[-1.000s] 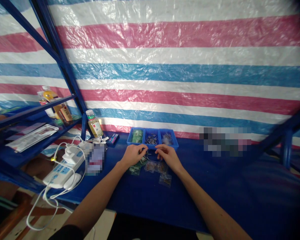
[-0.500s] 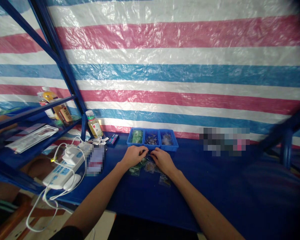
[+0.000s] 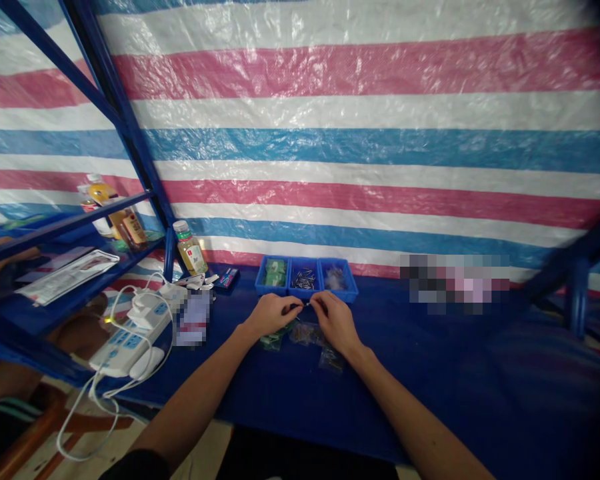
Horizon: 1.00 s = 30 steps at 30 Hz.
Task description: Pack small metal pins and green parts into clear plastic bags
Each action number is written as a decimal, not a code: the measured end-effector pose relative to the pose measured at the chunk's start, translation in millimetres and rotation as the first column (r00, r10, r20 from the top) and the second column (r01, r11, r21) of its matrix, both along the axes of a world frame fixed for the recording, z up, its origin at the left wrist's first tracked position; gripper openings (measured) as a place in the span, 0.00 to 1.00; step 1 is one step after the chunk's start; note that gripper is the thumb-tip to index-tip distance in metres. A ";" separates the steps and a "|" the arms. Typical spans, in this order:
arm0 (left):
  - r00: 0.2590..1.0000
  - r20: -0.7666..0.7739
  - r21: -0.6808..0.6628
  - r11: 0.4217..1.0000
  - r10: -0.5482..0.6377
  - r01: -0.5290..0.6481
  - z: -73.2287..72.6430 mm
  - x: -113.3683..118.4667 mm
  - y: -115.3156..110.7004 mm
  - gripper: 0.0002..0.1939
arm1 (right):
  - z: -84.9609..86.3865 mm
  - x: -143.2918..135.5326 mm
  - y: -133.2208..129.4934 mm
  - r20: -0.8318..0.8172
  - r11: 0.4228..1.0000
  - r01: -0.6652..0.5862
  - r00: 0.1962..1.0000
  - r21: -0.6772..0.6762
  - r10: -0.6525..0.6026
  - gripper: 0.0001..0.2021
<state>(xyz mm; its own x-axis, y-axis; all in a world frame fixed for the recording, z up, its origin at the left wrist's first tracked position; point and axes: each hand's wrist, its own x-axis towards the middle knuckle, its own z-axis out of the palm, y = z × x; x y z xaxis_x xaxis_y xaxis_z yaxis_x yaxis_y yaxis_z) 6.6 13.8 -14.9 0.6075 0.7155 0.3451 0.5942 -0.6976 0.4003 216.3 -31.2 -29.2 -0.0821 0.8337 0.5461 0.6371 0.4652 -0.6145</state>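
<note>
My left hand [image 3: 273, 315] is closed in a pinch on a small thin dark piece [image 3: 293, 306], too small to name. Close beside it on the right, my right hand [image 3: 336, 323] pinches too; a tiny light tip shows by its fingers, but what they hold I cannot make out. Just beyond the hands stand three joined blue bins: the left bin [image 3: 261, 285] has green packets, the middle bin [image 3: 304, 293] slim metal pieces like screws, the right bin [image 3: 351, 288] clear small bags. Under and between my hands lie green packets [image 3: 271, 341] and clear little bags [image 3: 331, 360].
On the left are a white power strip [image 3: 113, 353] with loose cables, a drink bottle [image 3: 191, 250] and a small blue box [image 3: 227, 279]. A blue metal frame [image 3: 125, 133] rises there. Another person's arm [image 3: 10, 260] is at the far left, by a shelf with bottles.
My hands have drawn slightly apart, the right one shifting a little rightward. The dark piece at my left fingertips shows more plainly. The bins have stayed in place.
</note>
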 end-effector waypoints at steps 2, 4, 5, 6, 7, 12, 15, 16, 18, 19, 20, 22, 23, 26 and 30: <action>1.000 0.004 -0.005 1.000 -0.003 0.003 1.5 0.0 -0.9 0.11 | 0.0 -2.9 -0.8 -0.072 1.000 -0.005 0.997 -0.012 0.005 0.09; 1.000 0.008 -0.002 1.000 -0.010 0.010 3.3 -0.3 -1.7 0.11 | 0.3 -5.2 -1.9 -0.128 0.999 -0.036 0.991 -0.032 0.031 0.09; 1.000 0.008 0.003 1.000 -0.015 0.015 4.1 -0.4 -2.1 0.11 | 0.6 -5.9 -2.3 -0.147 0.997 -0.058 0.988 -0.042 0.051 0.09; 1.000 0.009 0.009 1.000 -0.021 0.021 4.8 -0.6 -2.3 0.11 | 0.9 -6.3 -2.6 -0.159 0.995 -0.080 0.985 -0.051 0.071 0.09; 1.000 0.011 0.015 1.000 -0.026 0.026 5.3 -0.8 -2.4 0.11 | 1.0 -6.4 -2.5 -0.166 0.994 -0.097 0.982 -0.057 0.087 0.09; 0.999 0.037 0.020 0.999 -0.027 0.026 6.2 -0.9 -2.5 0.09 | -1.6 -4.9 0.0 -0.103 0.990 -0.135 0.986 -0.032 0.131 0.07; 0.998 0.048 0.019 0.999 -0.039 0.038 5.5 -0.5 -2.7 0.09 | -3.2 -5.0 -0.2 -0.045 0.987 -0.163 0.986 -0.006 0.162 0.07; 0.998 0.049 0.019 0.999 -0.045 0.044 4.9 -0.3 -2.8 0.09 | -3.4 -5.3 -0.7 -0.032 0.986 -0.169 0.985 0.002 0.169 0.07; 0.997 0.048 0.018 0.998 -0.054 0.053 3.3 0.0 -2.7 0.09 | -3.5 -6.0 -1.6 -0.016 0.984 -0.179 0.984 0.017 0.179 0.07; 0.997 0.047 0.019 0.998 -0.056 0.055 2.2 0.2 -2.5 0.08 | -3.5 -6.2 -2.0 -0.013 0.983 -0.180 0.983 0.024 0.181 0.08; 0.997 0.046 0.022 0.998 -0.056 0.055 1.2 0.3 -2.3 0.08 | -3.5 -6.3 -2.1 -0.012 0.983 -0.182 0.983 0.028 0.183 0.08; 0.997 0.048 0.035 0.998 -0.054 0.053 -0.9 0.6 -1.7 0.08 | -4.0 -6.2 -2.0 -0.010 0.983 -0.179 0.984 0.032 0.180 0.07; 0.997 0.050 0.044 0.998 -0.052 0.050 -1.8 0.7 -1.5 0.08 | -4.4 -6.0 -1.7 -0.010 0.984 -0.174 0.985 0.031 0.174 0.07; 0.997 0.055 0.067 0.997 -0.050 0.047 -3.5 1.4 -1.4 0.08 | -6.3 -5.7 -0.8 -0.003 0.987 -0.157 0.988 0.018 0.157 0.07; 0.997 0.051 0.089 0.995 -0.054 0.049 -4.2 2.8 -2.3 0.07 | -8.5 -6.5 0.4 0.023 0.992 -0.122 0.992 0.002 0.122 0.08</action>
